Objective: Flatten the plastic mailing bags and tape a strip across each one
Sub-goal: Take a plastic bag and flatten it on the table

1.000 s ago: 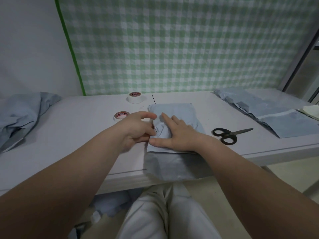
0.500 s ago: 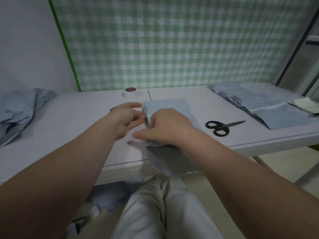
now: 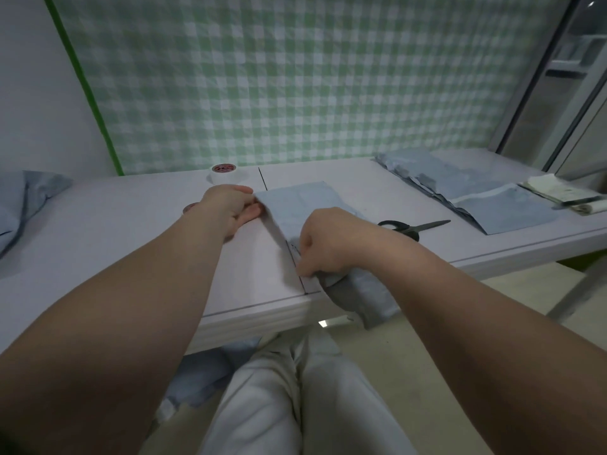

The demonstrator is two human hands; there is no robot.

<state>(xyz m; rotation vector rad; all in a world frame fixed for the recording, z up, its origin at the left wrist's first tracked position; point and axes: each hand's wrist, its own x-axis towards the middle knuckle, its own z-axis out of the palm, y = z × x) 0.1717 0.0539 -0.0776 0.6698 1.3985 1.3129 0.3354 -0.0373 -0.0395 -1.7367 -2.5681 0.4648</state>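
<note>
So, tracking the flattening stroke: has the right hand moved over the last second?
Yes. Against the scissors, the right hand has drawn back toward the table's front edge, where it grips the bag.

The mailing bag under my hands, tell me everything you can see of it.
The mailing bag is pale blue-grey thin plastic, lying lengthwise on the white table, its near end drooping over the front edge. The left hand pinches its far left corner; the right hand grips its left edge near the table's front.

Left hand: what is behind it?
A white tape roll stands beyond the left hand. A reddish rim, seemingly a second roll, peeks out at the wrist, mostly covered.
</note>
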